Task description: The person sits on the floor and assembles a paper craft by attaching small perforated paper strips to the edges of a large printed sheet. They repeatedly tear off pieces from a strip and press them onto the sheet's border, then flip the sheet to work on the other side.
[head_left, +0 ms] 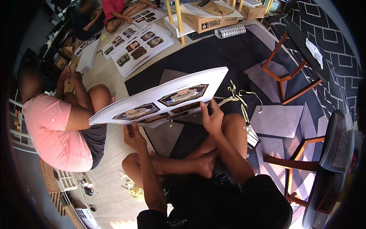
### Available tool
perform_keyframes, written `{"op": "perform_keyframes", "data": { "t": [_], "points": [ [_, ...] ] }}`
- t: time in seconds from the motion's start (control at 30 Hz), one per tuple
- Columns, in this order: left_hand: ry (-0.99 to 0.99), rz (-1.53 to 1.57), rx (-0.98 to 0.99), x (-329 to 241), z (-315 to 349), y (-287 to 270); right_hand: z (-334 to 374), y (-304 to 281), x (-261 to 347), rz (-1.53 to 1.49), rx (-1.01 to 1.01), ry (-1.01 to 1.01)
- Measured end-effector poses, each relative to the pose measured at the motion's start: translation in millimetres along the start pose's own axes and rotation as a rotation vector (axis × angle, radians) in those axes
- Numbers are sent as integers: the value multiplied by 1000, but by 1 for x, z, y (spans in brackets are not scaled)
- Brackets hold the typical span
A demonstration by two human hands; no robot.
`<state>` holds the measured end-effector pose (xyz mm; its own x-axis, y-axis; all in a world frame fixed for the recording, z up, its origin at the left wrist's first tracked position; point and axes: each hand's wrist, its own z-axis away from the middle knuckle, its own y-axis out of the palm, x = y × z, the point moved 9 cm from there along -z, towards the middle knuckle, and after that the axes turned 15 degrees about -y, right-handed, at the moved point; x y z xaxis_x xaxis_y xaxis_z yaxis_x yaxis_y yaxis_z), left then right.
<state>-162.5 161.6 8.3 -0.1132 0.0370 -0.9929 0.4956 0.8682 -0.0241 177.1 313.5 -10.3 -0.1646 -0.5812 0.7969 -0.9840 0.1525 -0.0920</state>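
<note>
A stack of large white printed sheets (152, 100) with several dark framed pictures on it is lifted and tilted in front of me. My left hand (135, 138) grips its near edge left of the middle, fingers partly hidden beneath. On the right, my right hand (212, 117) pinches the same edge, thumb on the printed face. Yellow-white strips, like a lanyard or measuring tape (237, 97), lie on the dark mat just beyond my right hand. Beside my right knee are printed black and white tags (251, 136).
A person in a pink shirt (57, 133) sits close at left. More printed sheets (137, 51) lie ahead, near two other people. Wooden-legged chairs (284, 80) stand at right. A cardboard box (206, 21) is on a shelf at the back. Yellowish scraps (133, 189) lie by my left knee.
</note>
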Motion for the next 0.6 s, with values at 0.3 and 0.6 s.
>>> {"op": "perform_keyframes", "data": {
  "t": [0.3, 0.6],
  "points": [
    [15, -12, 68, 12, -11, -2, -9, -2, 10, 79, 2, -73],
    [-44, -47, 370, 27, -45, 6, -22, 7, -50, -64, 294, -13]
  ]
}}
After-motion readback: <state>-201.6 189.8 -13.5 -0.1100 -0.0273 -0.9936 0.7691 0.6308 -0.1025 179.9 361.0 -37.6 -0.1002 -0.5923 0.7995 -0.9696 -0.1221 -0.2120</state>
